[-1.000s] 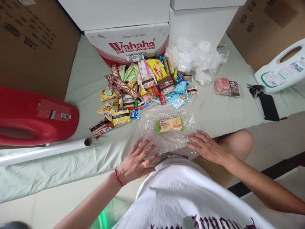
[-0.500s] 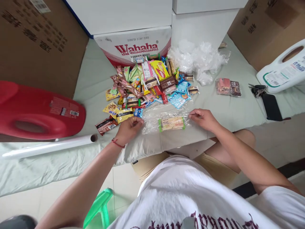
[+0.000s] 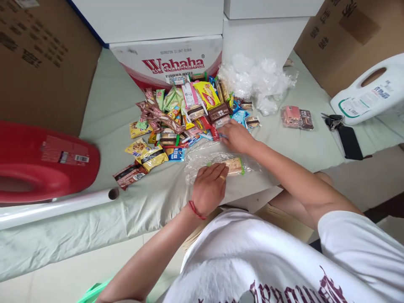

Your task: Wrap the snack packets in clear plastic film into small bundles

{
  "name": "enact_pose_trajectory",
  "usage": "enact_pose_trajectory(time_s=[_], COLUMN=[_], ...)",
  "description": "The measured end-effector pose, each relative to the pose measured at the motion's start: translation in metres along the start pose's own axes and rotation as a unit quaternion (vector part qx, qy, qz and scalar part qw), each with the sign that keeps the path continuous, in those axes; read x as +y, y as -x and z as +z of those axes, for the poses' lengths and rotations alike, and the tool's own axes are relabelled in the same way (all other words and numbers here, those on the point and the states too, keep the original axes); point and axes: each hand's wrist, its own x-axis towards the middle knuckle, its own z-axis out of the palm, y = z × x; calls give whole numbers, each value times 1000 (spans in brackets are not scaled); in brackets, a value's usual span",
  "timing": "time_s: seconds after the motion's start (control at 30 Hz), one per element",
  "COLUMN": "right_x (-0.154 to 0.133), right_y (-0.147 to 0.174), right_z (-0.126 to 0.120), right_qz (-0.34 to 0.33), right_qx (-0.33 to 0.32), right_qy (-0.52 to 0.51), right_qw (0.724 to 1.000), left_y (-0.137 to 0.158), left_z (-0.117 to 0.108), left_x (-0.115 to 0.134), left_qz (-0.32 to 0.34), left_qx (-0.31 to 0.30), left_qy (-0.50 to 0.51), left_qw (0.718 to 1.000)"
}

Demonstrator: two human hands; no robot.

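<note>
The left hand (image 3: 209,189) lies flat, fingers extended and nothing clasped, over part of a cream rectangular biscuit packet with green ends (image 3: 235,165), which rests on clear crinkled plastic film (image 3: 196,162). The right hand (image 3: 238,136) reaches the front of a multicoloured heap of wrapped snacks (image 3: 176,113); whether it grips one cannot be told. Behind, a white-and-red cardboard box (image 3: 173,61) reads "Wahaha®" and "PURIFIED WATER"; the white plastic handled bottle (image 3: 368,90) bears Chinese characters.

Keys (image 3: 333,122) lie beside a white jug (image 3: 362,97).
</note>
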Motion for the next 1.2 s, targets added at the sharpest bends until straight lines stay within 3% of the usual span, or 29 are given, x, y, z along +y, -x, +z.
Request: enact_pose_trajectory(time_s=[0.13, 0.23, 0.33, 0.43, 0.53, 0.67, 0.77, 0.83, 0.93, 0.97, 1.0, 1.03, 1.1, 1.2], right_x=[-1, 6, 10, 1, -18, -37, -39, -36, -33, -32, -31, -30, -29, -27], right_y=[-34, -41, -34, -10, 32, 86, 106, 110, 110, 110, 109, 108, 107, 106], right_z=[10, 9, -3, -20, -28, -5, 24, 38, 45, 44, 42, 40, 35, 30], right_qz=[12, 43, 0, -114, -147, -189, -240, -253, -264, -272, -280, -286, -290, -274], right_qx=[-55, -97, -102, -36, -3, -58, -56, -35, -19, -18, -18, -20, -27, -44], right_qy=[-3, -21, -34, -43, -7, 33, 17, 1, -27, -37, -47, -57, -75, -100], right_qw=[998, 994, 994, 992, 989, 980, 969, 967, 964, 961, 959, 956, 954, 955], left_y=[-7, -6, -5, -6, -7, 6, 32, 51, 64, 62, 58, 52, 40, 31], left_z=[22, 23, 21, 19, 17, 17, 15, 11, -1, -5, -8, -11, -14, -20], left_x=[-4, -6, -3, 1, 2, -5, -19, -34, -59, -67, -73, -78, -81, -72], left_qz=[-39, -35, -36, -48, -72, -81, -91, -154, -346, -397, -428, -442, -436, -386], left_qx=[-74, -79, -82, -83, -88, -67, 17, 111, 273, 300, 300, 266, 135, -52], left_qy=[-38, -48, -50, -58, -64, -10, 104, 195, 267, 266, 256, 240, 185, 86], left_qw=[996, 995, 995, 994, 991, 994, 990, 962, 857, 826, 813, 823, 870, 917])
